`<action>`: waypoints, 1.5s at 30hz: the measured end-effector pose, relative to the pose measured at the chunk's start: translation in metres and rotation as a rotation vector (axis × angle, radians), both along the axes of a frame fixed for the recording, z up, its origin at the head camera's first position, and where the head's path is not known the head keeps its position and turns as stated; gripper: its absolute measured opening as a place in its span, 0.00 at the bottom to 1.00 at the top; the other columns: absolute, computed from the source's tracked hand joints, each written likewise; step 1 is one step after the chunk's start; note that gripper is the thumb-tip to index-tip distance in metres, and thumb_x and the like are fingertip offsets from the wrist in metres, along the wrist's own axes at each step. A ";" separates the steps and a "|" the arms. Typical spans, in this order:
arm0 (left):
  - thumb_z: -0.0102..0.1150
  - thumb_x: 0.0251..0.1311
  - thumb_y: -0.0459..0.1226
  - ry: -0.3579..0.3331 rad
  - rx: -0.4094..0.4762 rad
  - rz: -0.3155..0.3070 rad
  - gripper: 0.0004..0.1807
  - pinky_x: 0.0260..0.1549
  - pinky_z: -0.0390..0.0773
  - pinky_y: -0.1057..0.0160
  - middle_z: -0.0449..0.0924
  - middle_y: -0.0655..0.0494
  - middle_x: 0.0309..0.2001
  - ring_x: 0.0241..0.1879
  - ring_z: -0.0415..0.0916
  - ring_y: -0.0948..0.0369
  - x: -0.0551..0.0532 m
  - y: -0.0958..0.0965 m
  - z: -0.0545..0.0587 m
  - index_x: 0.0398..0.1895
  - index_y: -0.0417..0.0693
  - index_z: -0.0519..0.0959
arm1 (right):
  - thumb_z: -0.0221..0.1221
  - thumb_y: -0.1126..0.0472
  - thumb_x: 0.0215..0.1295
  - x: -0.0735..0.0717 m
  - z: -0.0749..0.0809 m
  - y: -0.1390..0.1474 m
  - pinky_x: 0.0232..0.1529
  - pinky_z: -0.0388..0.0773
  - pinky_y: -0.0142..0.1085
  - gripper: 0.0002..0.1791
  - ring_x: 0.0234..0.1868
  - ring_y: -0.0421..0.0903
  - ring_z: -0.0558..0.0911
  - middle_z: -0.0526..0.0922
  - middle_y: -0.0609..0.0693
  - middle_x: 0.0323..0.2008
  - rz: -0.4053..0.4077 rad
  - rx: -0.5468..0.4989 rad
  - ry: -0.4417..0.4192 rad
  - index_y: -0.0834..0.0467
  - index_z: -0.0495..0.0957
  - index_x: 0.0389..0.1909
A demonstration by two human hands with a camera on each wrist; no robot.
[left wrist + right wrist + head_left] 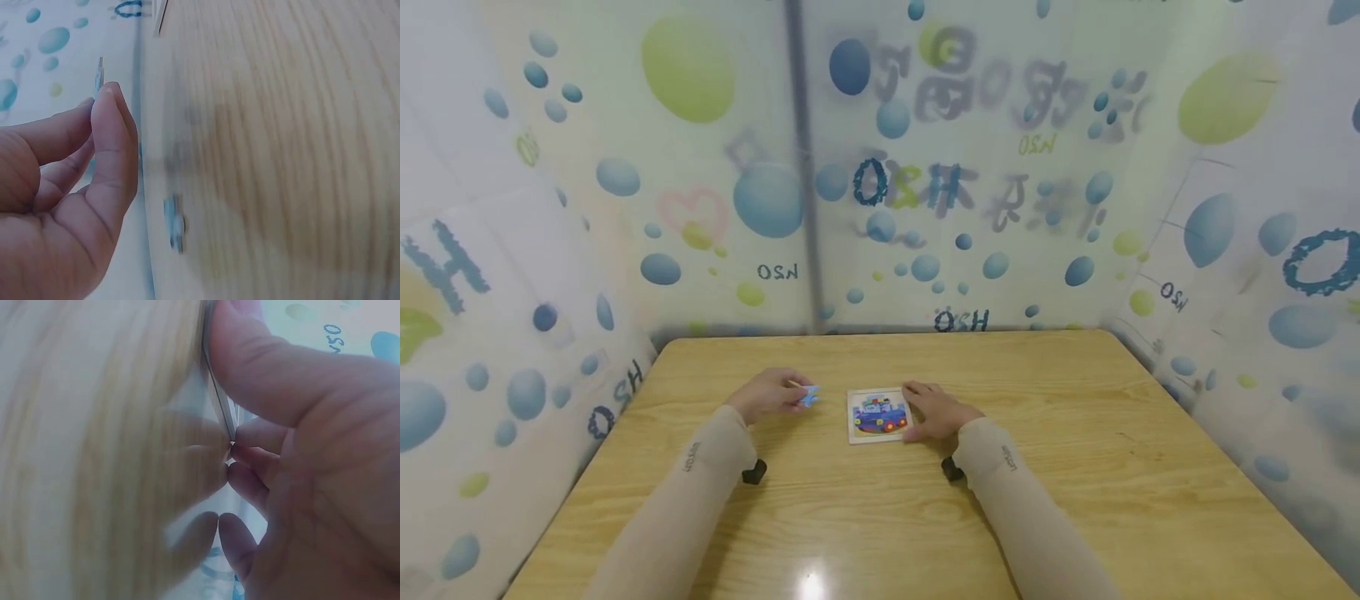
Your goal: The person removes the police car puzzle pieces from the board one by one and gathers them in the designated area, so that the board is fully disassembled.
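My left hand [771, 392] pinches a small blue puzzle piece [808, 395] between thumb and fingertips, raised over the table to the left of the board. Edge-on, the same piece [99, 76] looks thin in the left wrist view. Another pale blue piece [174, 224] lies on the table close to that hand. A square puzzle board [853, 432] with a light wooden frame lies flat, showing a blue vehicle with red and yellow round parts. My right hand [942, 411] holds its right side, thumb near the front corner and fingers toward the back corner.
The wooden table [865, 517] reaches to a printed curtain [880, 275] with blue and green bubbles at the back and both sides. Black wrist camera mounts [755, 472] sit under both forearms.
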State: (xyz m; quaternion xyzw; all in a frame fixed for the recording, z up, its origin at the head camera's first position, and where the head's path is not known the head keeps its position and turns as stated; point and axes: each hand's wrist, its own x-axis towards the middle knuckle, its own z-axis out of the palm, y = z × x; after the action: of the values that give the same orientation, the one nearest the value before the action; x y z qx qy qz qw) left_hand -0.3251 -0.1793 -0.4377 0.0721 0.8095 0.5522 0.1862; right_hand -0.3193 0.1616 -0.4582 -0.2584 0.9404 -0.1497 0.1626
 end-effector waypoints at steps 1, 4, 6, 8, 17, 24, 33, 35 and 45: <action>0.50 0.76 0.29 -0.002 0.008 0.000 0.16 0.41 0.84 0.64 0.78 0.39 0.49 0.38 0.81 0.59 0.001 -0.005 0.001 0.61 0.28 0.72 | 0.64 0.41 0.67 0.000 0.000 0.000 0.76 0.51 0.56 0.52 0.80 0.57 0.47 0.47 0.54 0.81 -0.001 -0.006 -0.003 0.60 0.48 0.80; 0.50 0.76 0.30 -0.011 0.026 0.019 0.17 0.41 0.84 0.64 0.77 0.38 0.51 0.40 0.81 0.58 0.004 -0.019 0.003 0.62 0.28 0.72 | 0.64 0.41 0.67 -0.001 0.000 -0.001 0.76 0.51 0.56 0.52 0.80 0.57 0.47 0.47 0.54 0.81 -0.002 -0.003 0.003 0.60 0.48 0.80; 0.49 0.76 0.29 -0.010 0.022 0.022 0.18 0.42 0.84 0.64 0.76 0.36 0.53 0.41 0.81 0.58 0.006 -0.028 0.004 0.63 0.27 0.70 | 0.64 0.40 0.66 -0.002 0.000 -0.001 0.76 0.51 0.56 0.52 0.80 0.56 0.47 0.47 0.54 0.81 -0.003 0.005 0.008 0.59 0.49 0.80; 0.49 0.76 0.28 -0.007 0.007 0.033 0.19 0.43 0.84 0.64 0.75 0.34 0.55 0.41 0.80 0.59 0.008 -0.037 0.004 0.65 0.26 0.69 | 0.64 0.40 0.66 -0.002 0.000 -0.001 0.76 0.51 0.56 0.52 0.80 0.56 0.47 0.47 0.53 0.81 -0.005 0.011 0.012 0.59 0.49 0.80; 0.49 0.76 0.29 0.018 -0.064 0.063 0.22 0.44 0.84 0.64 0.77 0.37 0.55 0.41 0.79 0.63 0.014 -0.070 0.003 0.67 0.25 0.67 | 0.65 0.41 0.66 -0.001 0.001 0.001 0.76 0.52 0.55 0.52 0.80 0.56 0.47 0.47 0.53 0.81 -0.021 -0.005 -0.004 0.59 0.49 0.80; 0.51 0.74 0.27 0.011 -0.084 0.114 0.21 0.41 0.84 0.66 0.80 0.41 0.50 0.38 0.80 0.65 0.015 -0.085 -0.002 0.66 0.24 0.68 | 0.65 0.41 0.65 0.001 -0.001 0.001 0.76 0.52 0.55 0.52 0.80 0.56 0.47 0.48 0.54 0.81 -0.030 -0.014 -0.005 0.59 0.50 0.80; 0.52 0.72 0.24 -0.008 -0.090 0.179 0.20 0.39 0.85 0.66 0.78 0.37 0.48 0.36 0.81 0.63 0.015 -0.097 -0.006 0.63 0.21 0.67 | 0.65 0.41 0.66 0.001 -0.001 -0.001 0.76 0.52 0.54 0.52 0.80 0.56 0.47 0.48 0.53 0.81 -0.022 -0.013 0.005 0.59 0.49 0.80; 0.53 0.72 0.25 -0.009 -0.119 0.193 0.19 0.40 0.85 0.66 0.77 0.36 0.49 0.37 0.81 0.62 0.014 -0.099 -0.007 0.62 0.22 0.68 | 0.65 0.41 0.66 0.001 -0.001 -0.001 0.76 0.52 0.54 0.52 0.80 0.56 0.47 0.48 0.53 0.81 -0.022 -0.009 0.010 0.59 0.50 0.80; 0.55 0.70 0.24 0.009 -0.188 0.255 0.20 0.40 0.85 0.64 0.76 0.32 0.52 0.37 0.81 0.61 0.014 -0.111 -0.009 0.62 0.23 0.68 | 0.64 0.40 0.66 -0.001 -0.004 0.000 0.76 0.51 0.56 0.52 0.80 0.56 0.47 0.48 0.52 0.81 -0.031 -0.004 0.004 0.58 0.50 0.81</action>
State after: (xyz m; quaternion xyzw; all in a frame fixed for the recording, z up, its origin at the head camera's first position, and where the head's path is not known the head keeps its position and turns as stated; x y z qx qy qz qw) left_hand -0.3113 -0.2901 -0.4470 -0.0464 0.8608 0.4930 0.1172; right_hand -0.3201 0.1613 -0.4623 -0.2444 0.9444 -0.1537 0.1576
